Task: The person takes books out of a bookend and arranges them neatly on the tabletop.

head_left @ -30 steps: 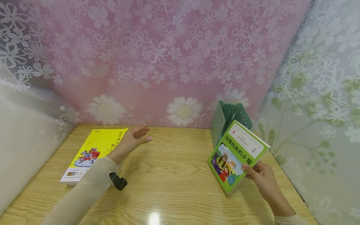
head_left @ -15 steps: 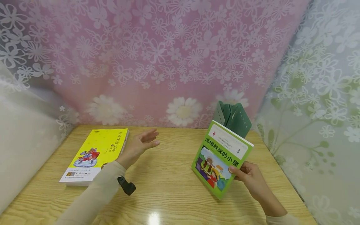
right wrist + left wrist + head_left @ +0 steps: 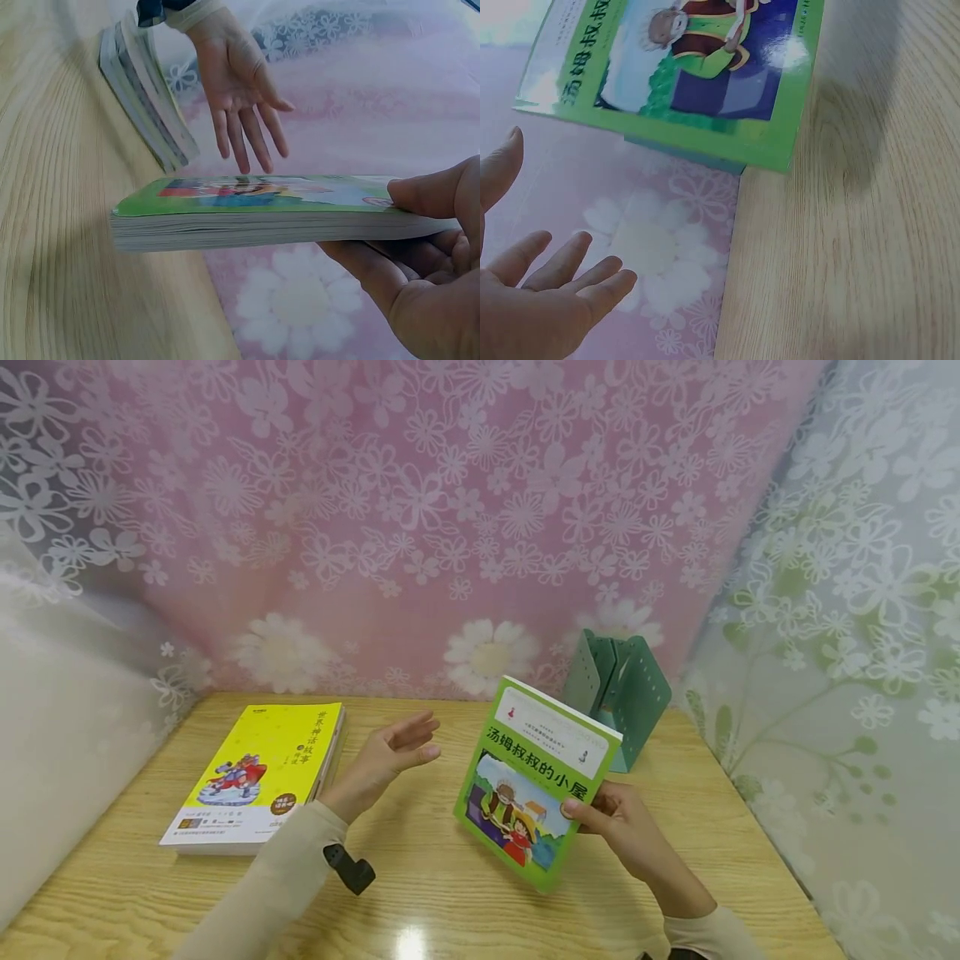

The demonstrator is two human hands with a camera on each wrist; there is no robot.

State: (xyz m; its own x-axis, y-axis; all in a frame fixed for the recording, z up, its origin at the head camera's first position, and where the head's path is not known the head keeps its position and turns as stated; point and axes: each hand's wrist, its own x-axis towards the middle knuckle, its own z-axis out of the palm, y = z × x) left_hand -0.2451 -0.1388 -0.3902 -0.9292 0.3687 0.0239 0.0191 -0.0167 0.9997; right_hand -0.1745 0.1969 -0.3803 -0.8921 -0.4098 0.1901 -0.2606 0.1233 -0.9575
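My right hand (image 3: 630, 831) pinches a green paperback book (image 3: 525, 852) by its right edge, thumb on the front cover and fingers behind. The book is tilted, its cover with two drawn figures facing me, and it hangs above the table in the right wrist view. To its left my left hand (image 3: 378, 764) is held out with fingers extended and nothing in it. Bare space shows between that hand and the green book (image 3: 705, 127) in the left wrist view. The right wrist view shows the thick page edge of the green book (image 3: 285, 229).
On the left of the wooden table (image 3: 420, 893) lies a yellow book (image 3: 262, 743) on top of a stack. A green perforated bookend holder (image 3: 637, 702) stands at the back right, partly behind the green book. A pink flowered curtain (image 3: 420, 527) hangs along the back edge.
The right hand has carried the green book leftward, away from the front of the holder. My left hand has shifted right, off the yellow book's edge, toward the green book.
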